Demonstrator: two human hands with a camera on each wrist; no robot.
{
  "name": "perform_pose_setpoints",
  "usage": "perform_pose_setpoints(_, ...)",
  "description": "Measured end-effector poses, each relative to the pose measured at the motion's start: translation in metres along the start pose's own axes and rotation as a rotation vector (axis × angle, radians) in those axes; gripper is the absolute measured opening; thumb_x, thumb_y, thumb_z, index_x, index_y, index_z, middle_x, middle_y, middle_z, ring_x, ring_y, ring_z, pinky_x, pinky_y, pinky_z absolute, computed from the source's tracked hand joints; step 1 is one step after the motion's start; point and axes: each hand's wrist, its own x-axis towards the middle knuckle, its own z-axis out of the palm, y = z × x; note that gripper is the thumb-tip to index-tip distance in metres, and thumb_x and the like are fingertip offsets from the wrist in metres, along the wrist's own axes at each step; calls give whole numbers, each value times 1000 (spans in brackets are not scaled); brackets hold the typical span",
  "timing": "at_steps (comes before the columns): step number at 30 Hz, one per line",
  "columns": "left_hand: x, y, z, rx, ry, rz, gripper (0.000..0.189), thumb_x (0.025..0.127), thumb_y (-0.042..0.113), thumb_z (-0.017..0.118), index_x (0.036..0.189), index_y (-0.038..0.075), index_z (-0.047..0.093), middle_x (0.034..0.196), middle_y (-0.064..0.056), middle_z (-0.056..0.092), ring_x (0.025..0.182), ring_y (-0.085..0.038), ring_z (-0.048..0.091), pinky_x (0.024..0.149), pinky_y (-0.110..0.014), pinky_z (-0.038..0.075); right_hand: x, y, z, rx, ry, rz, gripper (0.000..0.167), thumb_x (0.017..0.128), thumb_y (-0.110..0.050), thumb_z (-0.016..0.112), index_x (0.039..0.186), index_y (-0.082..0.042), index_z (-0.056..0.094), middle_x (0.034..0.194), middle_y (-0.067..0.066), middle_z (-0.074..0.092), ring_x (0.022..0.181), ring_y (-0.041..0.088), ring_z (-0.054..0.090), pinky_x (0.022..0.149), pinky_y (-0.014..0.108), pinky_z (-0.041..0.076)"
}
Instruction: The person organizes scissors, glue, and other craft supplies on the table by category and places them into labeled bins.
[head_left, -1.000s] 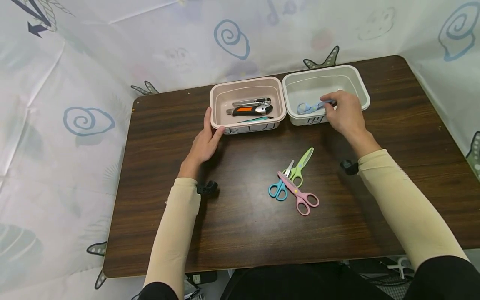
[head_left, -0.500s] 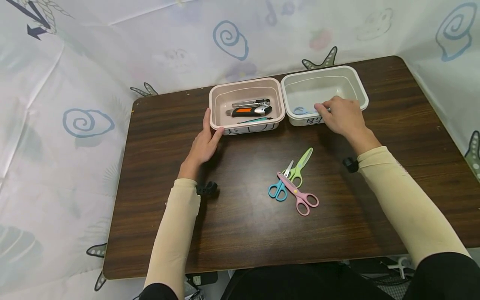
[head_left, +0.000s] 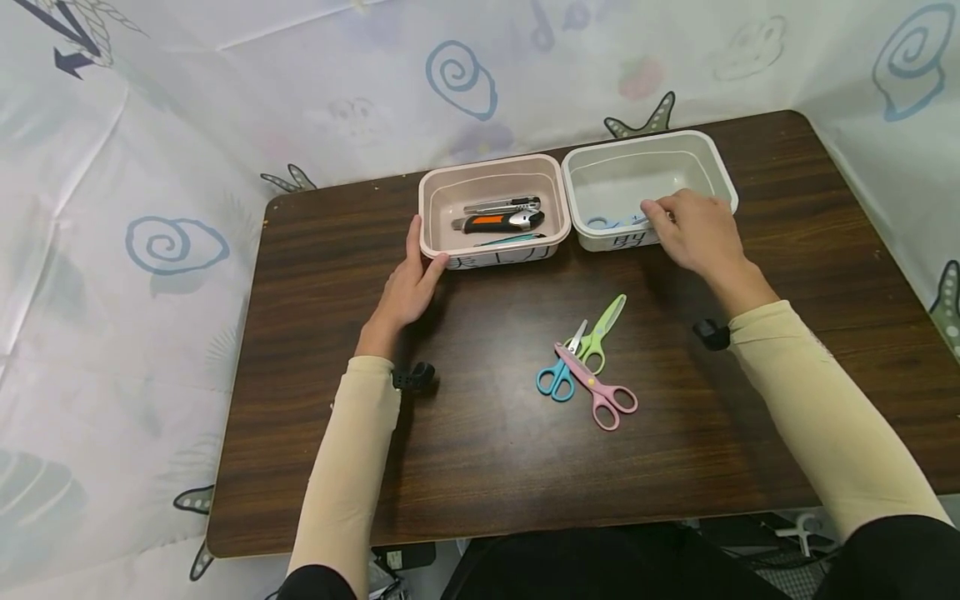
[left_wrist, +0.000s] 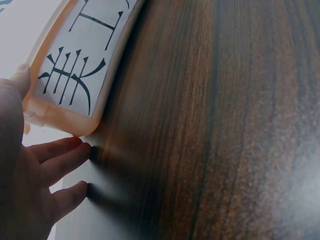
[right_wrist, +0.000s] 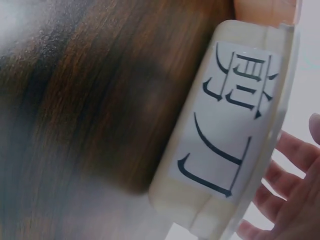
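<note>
Step in hand: judged as placing the light-blue scissors (head_left: 624,222) in the grey-white bin (head_left: 637,164), one piece of a sort by kind.
Right hand (head_left: 699,230): reached over that bin's front edge, beside the light-blue scissors. Fingertips hidden; could not tell whether the grip was grasping them or free.
Left hand (head_left: 405,287): grip unclenched, fingers extended at the near left corner of the pink bin (head_left: 487,177), thumb at its rim; seemed a steadying touch.
Grey-white bin: light-blue scissors lay low along the front inner wall, partly covered by the right hand. Front label (right_wrist: 220,120) read 剪刀, scissors.
Pink bin: stood beside the grey-white one. Inside, a silver-and-black cutter (head_left: 502,205), a black-and-orange cutter (head_left: 498,222), and a slim teal item (head_left: 513,240) near the front wall, partly hidden. Front label (left_wrist: 80,60) showed 美工.
Tabletop (head_left: 465,442): pink scissors (head_left: 585,375), green scissors (head_left: 604,325) and blue scissors (head_left: 562,369) lay in an overlapping cluster, not yet in a bin.
Next move: likely called for a clean release and lift clear of the rim, then a pick from the cluster. Pink pair, lying over the blue, looked the easier first; pulling from beneath might have dragged the others.
</note>
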Motion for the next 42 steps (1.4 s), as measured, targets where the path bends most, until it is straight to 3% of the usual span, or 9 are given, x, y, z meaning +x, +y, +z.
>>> perform_pose_setpoints(7,0,0,-1,-1,0,9,79,100,57,40,156,37,-12,155,-15,33,129,-37,46,103,-55,35,-15,-8,-13,37,103,-30,47,103,-40,47,120,-1,69,117,20,64,107,40,56,92,57,35)
perform_pose_setpoints(12,1,-1,-1,-1,2,9,79,100,59,40,156,37,-11,155,-15,32,129,-37,47,102,-55,35,-29,-16,-23,44,198,-82,36,100,-33,56,113,-3,73,112,17,65,107,37,57,92,57,35)
perform_pose_setpoints(16,2,0,-1,-4,2,13,79,100,59,39,156,37,-11,156,-14,32,129,-36,47,103,-55,35,-48,-25,-26,55,212,-137,28,97,-29,62,111,-8,74,106,11,67,92,31,61,77,52,41)
perform_pose_setpoints(22,1,1,-1,1,11,23,78,101,57,39,155,37,-13,156,-13,32,129,-36,47,103,-53,35,-76,-44,-15,19,94,-208,24,94,-29,66,111,-13,74,97,2,65,79,20,61,63,46,43)
perform_pose_setpoints(31,0,-1,0,-4,19,25,77,101,58,38,155,39,-14,157,-13,31,130,-36,47,103,-54,35,-122,-64,29,-22,-173,-302,31,91,-30,70,117,-12,71,101,2,67,71,14,58,57,38,45)
perform_pose_setpoints(36,0,-2,0,-4,19,22,78,100,59,38,156,35,-11,155,-14,33,128,-37,48,102,-54,35,-147,-65,53,-3,-223,-332,35,89,-33,73,118,-14,71,93,-1,63,63,9,47,52,30,38)
perform_pose_setpoints(42,-1,-2,1,-6,16,22,79,100,60,39,156,35,-11,153,-15,36,125,-37,51,101,-54,37,-159,-66,67,14,-191,-318,41,86,-39,76,119,-15,71,79,-5,52,58,7,39,47,28,30)
